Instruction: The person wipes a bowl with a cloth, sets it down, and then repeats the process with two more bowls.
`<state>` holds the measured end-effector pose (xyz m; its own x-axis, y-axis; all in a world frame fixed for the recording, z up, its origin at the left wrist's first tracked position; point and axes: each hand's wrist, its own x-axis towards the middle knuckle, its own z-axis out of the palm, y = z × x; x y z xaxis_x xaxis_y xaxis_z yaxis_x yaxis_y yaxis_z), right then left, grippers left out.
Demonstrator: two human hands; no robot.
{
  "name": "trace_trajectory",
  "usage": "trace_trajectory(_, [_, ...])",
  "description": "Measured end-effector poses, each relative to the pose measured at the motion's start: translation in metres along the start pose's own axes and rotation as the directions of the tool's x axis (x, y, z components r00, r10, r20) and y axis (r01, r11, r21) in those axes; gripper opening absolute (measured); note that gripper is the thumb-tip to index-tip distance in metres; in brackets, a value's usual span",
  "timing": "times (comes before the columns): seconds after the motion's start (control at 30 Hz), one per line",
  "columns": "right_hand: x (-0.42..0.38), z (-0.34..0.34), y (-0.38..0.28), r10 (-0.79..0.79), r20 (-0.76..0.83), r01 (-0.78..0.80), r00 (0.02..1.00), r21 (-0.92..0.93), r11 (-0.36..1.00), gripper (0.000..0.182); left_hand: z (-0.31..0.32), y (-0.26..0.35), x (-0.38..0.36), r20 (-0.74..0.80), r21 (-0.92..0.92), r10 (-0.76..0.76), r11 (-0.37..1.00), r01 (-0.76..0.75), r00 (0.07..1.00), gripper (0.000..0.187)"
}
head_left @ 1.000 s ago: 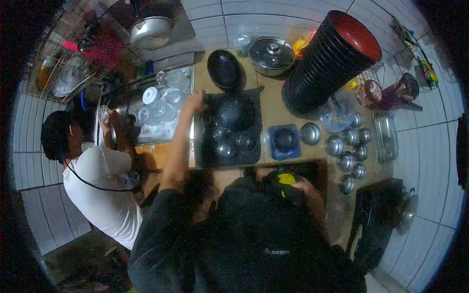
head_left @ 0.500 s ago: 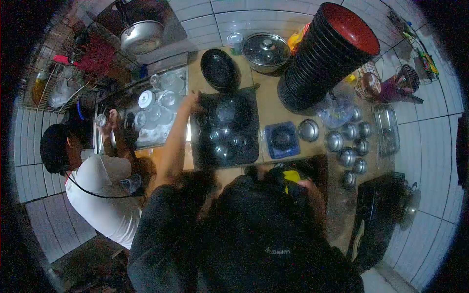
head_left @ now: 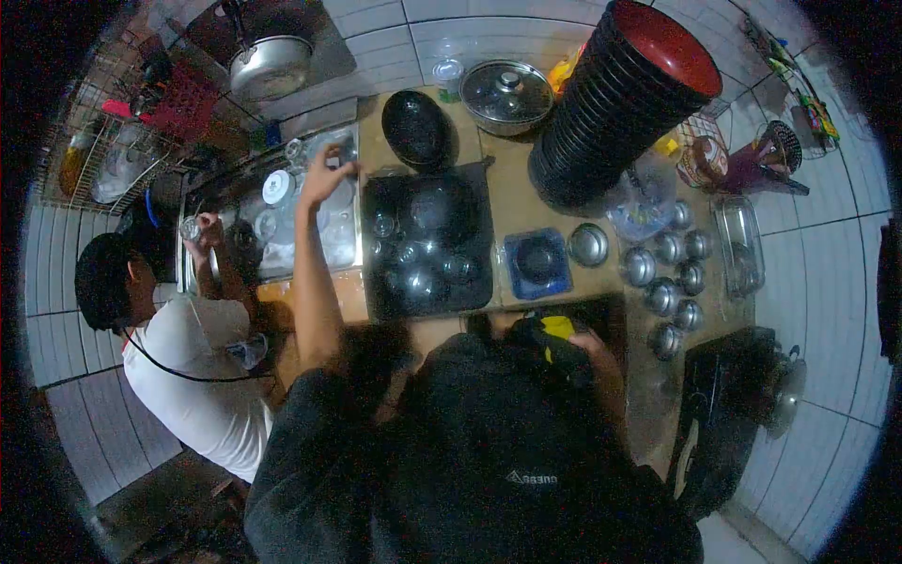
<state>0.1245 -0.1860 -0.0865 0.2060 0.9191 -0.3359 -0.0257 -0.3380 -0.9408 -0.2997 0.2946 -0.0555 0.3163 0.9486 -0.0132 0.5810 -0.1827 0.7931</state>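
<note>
So the counter is pretty much taken over by a tall, leaning stack of black bowls, red on the inside. A pot with a glass lid is parked just beside it, near the wall. Closer in, a bunch of small round metal tins is clustered next to a rectangular glass dish. Over at the upper left, a silver saucepan can be seen, plus a wire rack that's crammed with stuff. The walls are covered in pale tiles, and a white top is worn by a co-worker.
</note>
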Motion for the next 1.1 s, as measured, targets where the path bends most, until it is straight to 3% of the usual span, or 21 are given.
trace_trajectory(0.07, [0.018, 0.008, -0.005, 0.021, -0.007, -0.021, 1.0, 0.013, 1.0, 0.041, -0.007, 0.019, -0.014, -0.09, -0.098, -0.036, 0.995, 0.027, 0.995, 0.064])
trace_trajectory(0.1, [0.009, 0.005, -0.001, 0.033, -0.01, -0.032, 0.999, 0.019, 0.999, 0.041, -0.007, 0.027, -0.02, -0.06, -0.48, -0.077, 0.876, 0.039, 0.995, 0.061])
trace_trajectory(0.13, [0.011, 0.001, 0.0, 0.045, -0.013, -0.045, 0.999, 0.026, 0.999, 0.042, -0.005, 0.036, -0.028, -0.015, -0.785, -0.103, 0.617, 0.052, 0.995, 0.059])
trace_trajectory(0.17, [0.017, 0.005, -0.002, 0.06, -0.017, -0.059, 0.998, 0.033, 0.998, 0.043, -0.001, 0.048, -0.042, 0.09, -0.884, 0.129, 0.467, 0.02, 0.988, 0.057])
trace_trajectory(0.2, [-0.005, -0.006, 0.007, 0.076, -0.019, -0.075, 0.997, 0.04, 0.996, 0.043, 0.011, 0.046, -0.054, 0.097, -0.925, 0.089, 0.375, 0.057, 0.991, 0.057])
trace_trajectory(0.23, [0.013, 0.001, 0.001, 0.092, -0.02, -0.091, 0.996, 0.046, 0.995, 0.044, 0.027, 0.058, -0.064, 0.152, -0.963, 0.168, 0.247, 0.108, 0.974, 0.061])
trace_trajectory(0.27, [0.035, 0.004, -0.005, 0.109, -0.02, -0.108, 0.994, 0.052, 0.993, 0.044, 0.042, 0.105, -0.082, 0.216, -0.963, 0.385, 0.235, 0.131, 0.898, 0.065])
trace_trajectory(0.3, [0.046, 0.009, -0.008, 0.131, -0.019, -0.129, 0.991, 0.058, 0.99, 0.045, 0.057, 0.119, -0.102, 0.296, -0.952, 0.271, 0.165, 0.258, 0.916, 0.069])
trace_trajectory(0.43, [0.027, 0.002, 0.002, 0.203, -0.017, -0.201, 0.979, 0.079, 0.976, 0.048, 0.125, 0.175, -0.158, 0.41, -0.91, 0.239, 0.046, 0.411, 0.88, 0.074])
trace_trajectory(0.47, [0.028, 0.001, 0.002, 0.221, -0.015, -0.219, 0.975, 0.084, 0.972, 0.048, 0.147, 0.163, -0.158, 0.525, -0.85, 0.265, 0.219, 0.48, 0.809, 0.08])
trace_trajectory(0.53, [0.021, 0.012, -0.02, 0.242, -0.007, -0.241, 0.97, 0.086, 0.967, 0.049, 0.166, 0.189, -0.171, 0.557, -0.826, 0.326, 0.12, 0.551, 0.764, 0.075])
trace_trajectory(0.6, [0.006, 0.038, -0.097, -0.066, -0.27, 0.097, 0.96, 0.103, 0.99, 0.053, 0.192, 0.197, -0.182, 0.553, -0.804, 0.375, 0.008, 0.594, 0.744, 0.075])
trace_trajectory(0.63, [0.005, 0.039, -0.105, -0.063, -0.27, 0.093, 0.961, 0.101, 0.99, 0.053, 0.201, 0.2, -0.187, 0.554, -0.804, 0.373, 0.005, 0.595, 0.744, 0.075])
trace_trajectory(0.7, [0.004, 0.038, -0.116, -0.404, -0.19, 0.357, 0.895, -0.24, 0.903, 0.06, 0.214, 0.206, -0.194, 0.627, -0.7, 0.398, -0.088, 0.708, 0.669, 0.065])
trace_trajectory(0.73, [0.003, 0.039, -0.124, -0.402, -0.202, 0.351, 0.893, -0.244, 0.904, 0.06, 0.22, 0.206, -0.197, 0.633, -0.692, 0.405, -0.086, 0.717, 0.66, 0.065])
trace_trajectory(0.8, [-0.002, 0.045, -0.142, -0.518, 0.025, 0.352, 0.855, -0.761, 0.545, 0.064, 0.234, 0.211, -0.203, 0.676, -0.664, 0.331, -0.112, 0.739, 0.658, 0.058])
trace_trajectory(0.87, [0.0, 0.063, -0.163, -0.484, 0.059, 0.303, 0.873, -0.843, 0.444, 0.065, 0.242, 0.209, -0.207, 0.774, -0.569, 0.265, -0.109, 0.815, 0.575, 0.049])
trace_trajectory(0.93, [0.003, 0.069, -0.165, -0.434, 0.078, 0.244, 0.898, -0.908, 0.342, 0.067, 0.25, 0.217, -0.213, 0.763, -0.538, 0.286, -0.218, 0.815, 0.58, 0.047])
trace_trajectory(1.0, [0.009, 0.067, -0.153, -0.474, 0.141, 0.308, 0.869, -0.905, 0.295, 0.068, 0.248, 0.23, -0.215, 0.763, -0.593, 0.153, -0.221, 0.775, 0.628, 0.049])
trace_trajectory(1.03, [0.009, 0.067, -0.155, -0.481, 0.123, 0.28, 0.868, -0.921, 0.27, 0.067, 0.247, 0.233, -0.215, 0.773, -0.577, 0.171, -0.213, 0.789, 0.611, 0.049])
trace_trajectory(1.1, [0.007, 0.071, -0.159, -0.398, 0.043, 0.18, 0.916, -0.932, 0.314, 0.065, 0.244, 0.241, -0.213, 0.662, -0.668, 0.286, -0.195, 0.718, 0.693, 0.05])
